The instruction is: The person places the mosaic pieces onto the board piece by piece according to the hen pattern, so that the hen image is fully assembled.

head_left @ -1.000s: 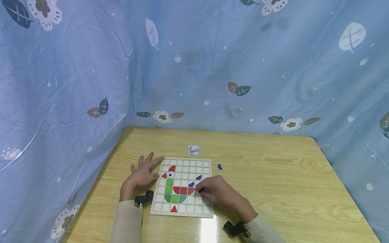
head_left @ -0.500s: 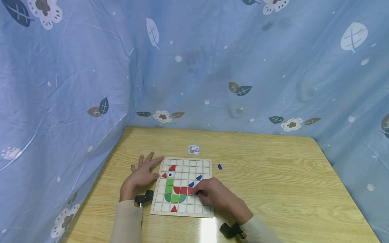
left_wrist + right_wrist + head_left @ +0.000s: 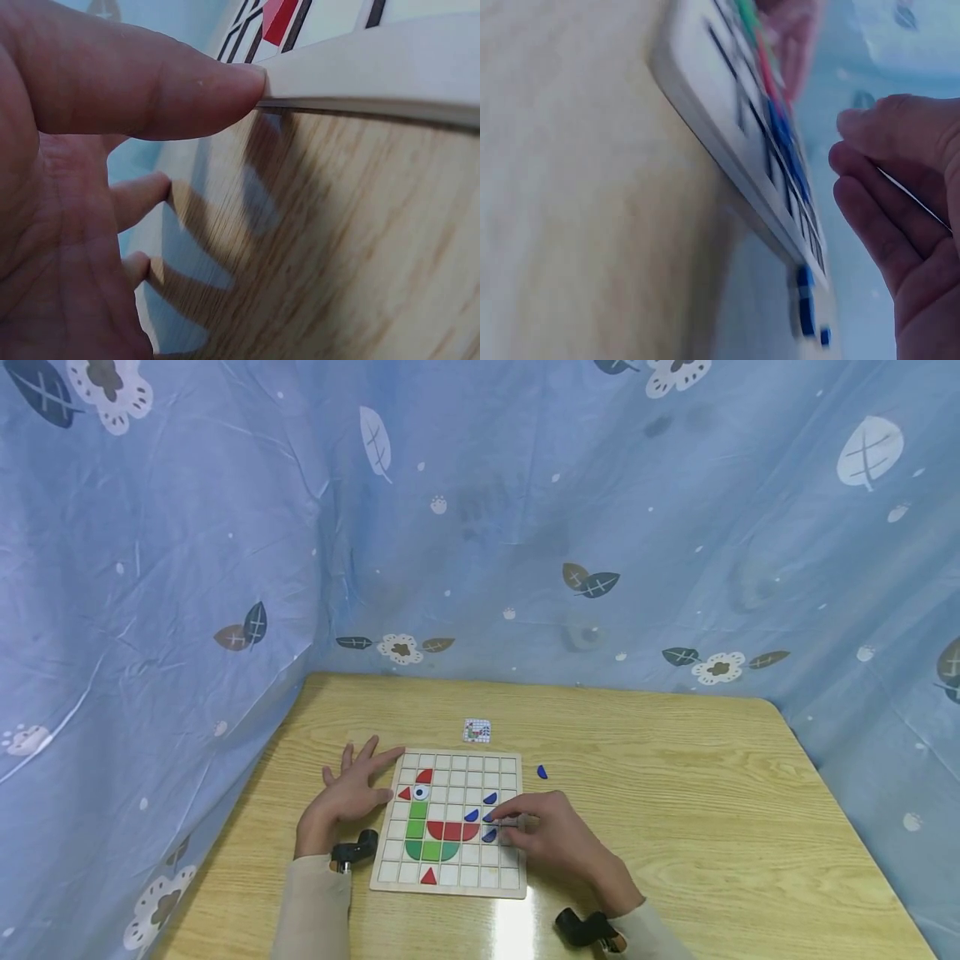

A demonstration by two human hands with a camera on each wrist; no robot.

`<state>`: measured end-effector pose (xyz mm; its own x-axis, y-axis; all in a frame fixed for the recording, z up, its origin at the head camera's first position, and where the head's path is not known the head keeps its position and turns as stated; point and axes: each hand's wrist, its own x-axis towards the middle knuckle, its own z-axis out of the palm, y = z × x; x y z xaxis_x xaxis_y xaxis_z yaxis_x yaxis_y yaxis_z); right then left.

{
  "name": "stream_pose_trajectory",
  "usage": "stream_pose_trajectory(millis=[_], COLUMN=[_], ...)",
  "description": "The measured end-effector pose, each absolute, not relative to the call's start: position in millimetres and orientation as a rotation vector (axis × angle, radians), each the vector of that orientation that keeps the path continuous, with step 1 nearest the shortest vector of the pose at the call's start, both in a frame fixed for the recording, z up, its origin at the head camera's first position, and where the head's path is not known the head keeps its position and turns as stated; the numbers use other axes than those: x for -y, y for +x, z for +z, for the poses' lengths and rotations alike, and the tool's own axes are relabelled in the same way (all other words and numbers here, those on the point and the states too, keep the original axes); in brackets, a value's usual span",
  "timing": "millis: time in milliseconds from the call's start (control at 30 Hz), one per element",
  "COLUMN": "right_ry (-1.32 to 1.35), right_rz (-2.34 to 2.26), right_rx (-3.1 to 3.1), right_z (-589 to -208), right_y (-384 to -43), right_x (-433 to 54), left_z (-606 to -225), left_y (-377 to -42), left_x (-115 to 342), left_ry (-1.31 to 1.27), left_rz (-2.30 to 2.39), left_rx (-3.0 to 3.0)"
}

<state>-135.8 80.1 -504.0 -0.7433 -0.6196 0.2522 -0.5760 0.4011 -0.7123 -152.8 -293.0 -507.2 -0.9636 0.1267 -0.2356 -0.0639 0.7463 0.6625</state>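
Note:
A wooden grid board (image 3: pixel 448 890) carries a bird shape of red, green and white pieces. To the right of its red row (image 3: pixel 452 831) lie several blue half-circle tiles (image 3: pixel 490 836). My right hand (image 3: pixel 551 839) is over the board's right side, its index finger and thumb apart beside these tiles. In the right wrist view the right hand's fingers (image 3: pixel 900 180) hold nothing. My left hand (image 3: pixel 351 791) lies spread at the left edge of the board; in the left wrist view its thumb (image 3: pixel 187 90) touches the board's side (image 3: pixel 375 71).
A small picture card (image 3: pixel 477 731) lies behind the board. One loose blue half-circle (image 3: pixel 542 772) is on the table (image 3: pixel 675 793) to the right. In the right wrist view another blue piece (image 3: pixel 805 300) lies beside the board edge. Blue patterned curtains (image 3: pixel 480 527) surround the table.
My right hand went left and down to the end of the red row, then drew back up and right. A blue half-circle now shows there on the board, released. The left hand stayed still.

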Motion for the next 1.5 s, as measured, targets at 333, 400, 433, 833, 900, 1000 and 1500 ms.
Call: stream_pose_trajectory(millis=[333, 400, 433, 833, 900, 1000, 1500], right_ry=[-0.807, -0.767, -0.751, -0.742, -0.717, -0.684, -0.701], right_rz=[-1.511, -1.514, -1.516, -1.503, -1.486, -1.483, -1.371], right_rx=[-2.707, -2.72, -2.72, -2.687, -2.703, -2.707, -2.833], right_z=[-513.2, -515.8, -517.1, -525.9, -526.6, -527.4, -524.2], right_y=[-135.2, -135.1, -135.3, -142.0, -143.2, -144.2, -144.1], right_x=[-124.0, -127.8, -129.2, -121.5, -119.1, -115.9, -108.0], left_z=[-507.3, -507.3, -507.4, -509.1, -508.9, -508.3, -505.6], left_y=[-152.6, -152.4, -152.2, -151.4, -151.4, -151.5, -151.2], left_x=[294.7, 294.9, 295.0, 294.7, 294.7, 294.5, 292.5], left_ry=[0.04, 0.038, 0.038, 0.044, 0.047, 0.051, 0.058], left_rz=[1.013, 1.013, 1.015, 1.029, 1.028, 1.029, 1.039], left_rx=[-2.68, -2.682, -2.682, -2.677, -2.68, -2.68, -2.678])
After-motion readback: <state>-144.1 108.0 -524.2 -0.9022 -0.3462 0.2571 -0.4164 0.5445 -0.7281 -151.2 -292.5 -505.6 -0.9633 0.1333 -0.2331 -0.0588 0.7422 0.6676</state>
